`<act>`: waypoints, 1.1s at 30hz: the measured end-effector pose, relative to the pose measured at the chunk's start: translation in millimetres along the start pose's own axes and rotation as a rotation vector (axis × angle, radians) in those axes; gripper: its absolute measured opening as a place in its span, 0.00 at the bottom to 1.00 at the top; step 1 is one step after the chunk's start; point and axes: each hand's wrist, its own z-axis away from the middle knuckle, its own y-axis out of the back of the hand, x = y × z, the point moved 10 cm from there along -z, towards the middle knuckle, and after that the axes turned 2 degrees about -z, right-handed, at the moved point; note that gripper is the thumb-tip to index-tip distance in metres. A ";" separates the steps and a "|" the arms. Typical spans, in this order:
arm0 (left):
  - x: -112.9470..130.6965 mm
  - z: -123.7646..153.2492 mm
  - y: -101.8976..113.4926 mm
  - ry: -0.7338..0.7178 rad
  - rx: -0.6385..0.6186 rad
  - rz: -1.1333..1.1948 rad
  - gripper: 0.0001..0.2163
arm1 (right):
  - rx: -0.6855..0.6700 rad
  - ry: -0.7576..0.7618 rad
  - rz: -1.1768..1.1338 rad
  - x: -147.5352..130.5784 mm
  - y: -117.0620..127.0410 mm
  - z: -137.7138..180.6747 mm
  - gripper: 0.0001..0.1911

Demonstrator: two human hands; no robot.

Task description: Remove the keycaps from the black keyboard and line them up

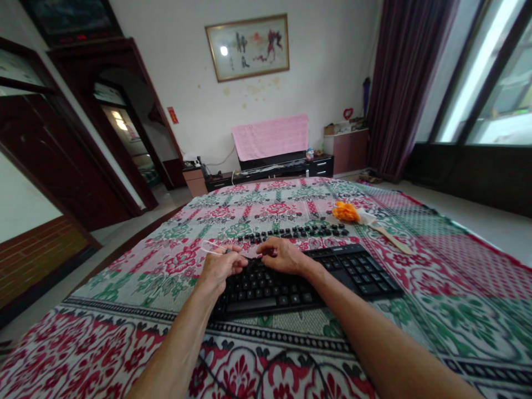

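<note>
A black keyboard [260,292] lies on the patterned cloth in front of me, its upper left part hidden by my hands. My left hand [221,271] is closed over that corner, pinching a thin white looped strip [213,247] that sticks out to the left. Over the top row of keys, my right hand [285,256] has its thumb and fingers curled inward, tips close to the left hand's fingertips. Whatever those right fingertips hold is too small to make out. Beyond the keyboard, loose black keycaps [310,231] are laid out in rows on the cloth.
An orange bundle [346,211] lies at the right, touching a white-ended tool with a flat wooden handle [393,240]. A dark cable [260,382] curls on the tablecloth [166,288] near me. A low cabinet under a pink towel [272,137] stands against the far wall.
</note>
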 end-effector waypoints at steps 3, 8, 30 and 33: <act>4.0 -0.9 -3.7 -0.032 0.011 -0.028 0.12 | -0.019 0.012 -0.005 -4.8 -2.2 -0.3 0.11; 7.9 -0.6 -13.4 -0.094 0.006 -0.065 0.10 | -0.058 -0.080 0.004 6.9 -8.2 -1.7 0.16; 18.1 -9.5 -19.1 -0.484 0.055 -0.366 0.09 | 0.027 -0.180 0.133 18.5 0.5 -6.2 0.15; 8.7 -19.6 -12.6 -0.417 0.033 -0.284 0.12 | 0.069 -0.191 0.087 20.5 5.0 -5.3 0.13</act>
